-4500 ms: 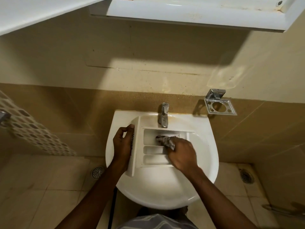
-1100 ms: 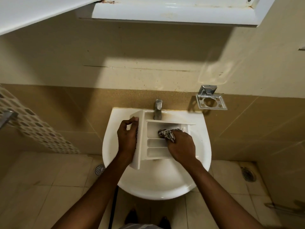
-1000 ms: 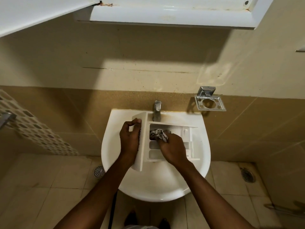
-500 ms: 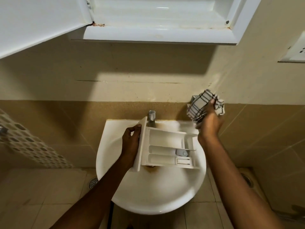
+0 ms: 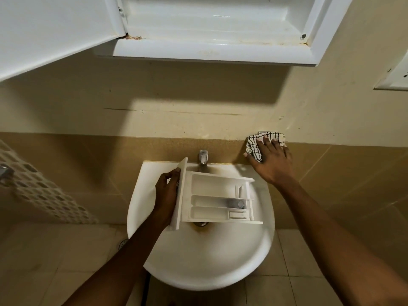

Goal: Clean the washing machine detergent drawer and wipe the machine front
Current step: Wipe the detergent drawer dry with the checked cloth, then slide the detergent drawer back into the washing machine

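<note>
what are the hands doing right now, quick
left hand: holding the detergent drawer by its front panel.
right hand: open, fingers flat on the checked cloth.

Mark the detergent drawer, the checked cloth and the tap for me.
detergent drawer [image 5: 212, 184], head view, floor of its largest compartment.
checked cloth [image 5: 254, 146], head view, its uncovered left part.
tap [image 5: 203, 156], head view, its metal top.

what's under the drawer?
Only part of the stained drain shows past the front edge of the drawer. The rest of the sink bowl beneath it is covered.
</note>
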